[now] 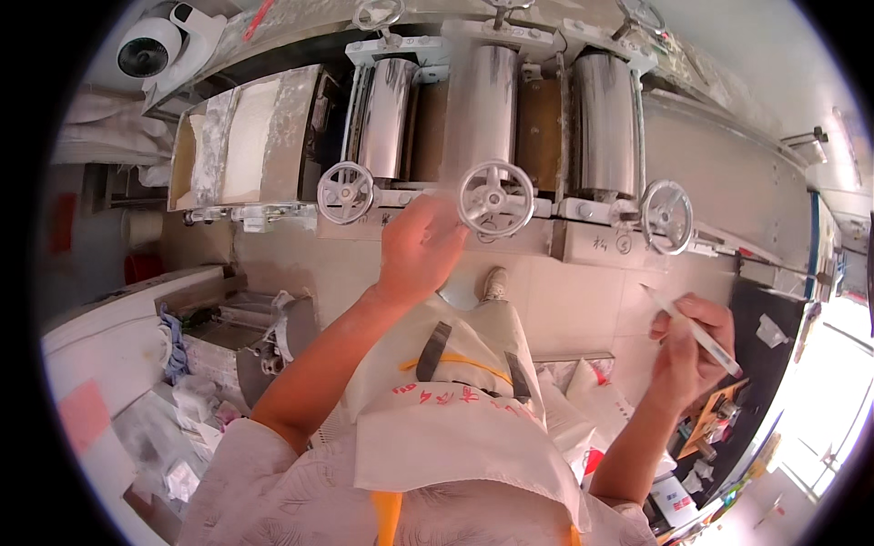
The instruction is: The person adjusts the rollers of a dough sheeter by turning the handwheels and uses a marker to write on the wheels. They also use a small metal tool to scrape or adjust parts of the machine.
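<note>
At handwheel – left hand reaching, right hand gripping pen

Silver rollers, white handwheels, a white pen, and a seemingly cream, orange-trimmed apron.

Apron: yours is cream, with red lettering and orange straps.
Shirt: pale, leaf-patterned, short sleeves.
Trousers: beige.
Shoe: light-coloured.
</note>
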Action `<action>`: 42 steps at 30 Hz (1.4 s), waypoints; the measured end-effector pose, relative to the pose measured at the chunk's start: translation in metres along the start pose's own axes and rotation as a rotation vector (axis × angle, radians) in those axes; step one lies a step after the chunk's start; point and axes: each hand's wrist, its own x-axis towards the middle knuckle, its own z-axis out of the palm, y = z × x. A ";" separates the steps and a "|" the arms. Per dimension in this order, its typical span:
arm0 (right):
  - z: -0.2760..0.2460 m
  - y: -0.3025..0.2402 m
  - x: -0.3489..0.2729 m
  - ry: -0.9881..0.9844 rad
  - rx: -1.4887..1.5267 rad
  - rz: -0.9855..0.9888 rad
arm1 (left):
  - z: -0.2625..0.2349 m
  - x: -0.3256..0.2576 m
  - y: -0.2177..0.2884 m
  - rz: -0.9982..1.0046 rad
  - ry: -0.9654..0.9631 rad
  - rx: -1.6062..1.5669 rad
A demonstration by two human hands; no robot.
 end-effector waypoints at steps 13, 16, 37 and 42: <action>-0.024 0.067 0.230 -0.580 0.210 0.070 | 0.035 -0.010 0.006 -0.158 0.524 0.038; 0.011 0.085 0.266 -0.789 0.185 0.139 | 0.050 -0.008 0.015 -0.219 0.695 -0.095; 0.118 0.146 0.260 -1.402 0.397 0.238 | 0.116 0.000 0.022 -0.259 1.181 -0.169; 0.118 0.145 0.261 -1.438 0.315 0.251 | 0.119 -0.002 0.023 -0.298 1.198 -0.112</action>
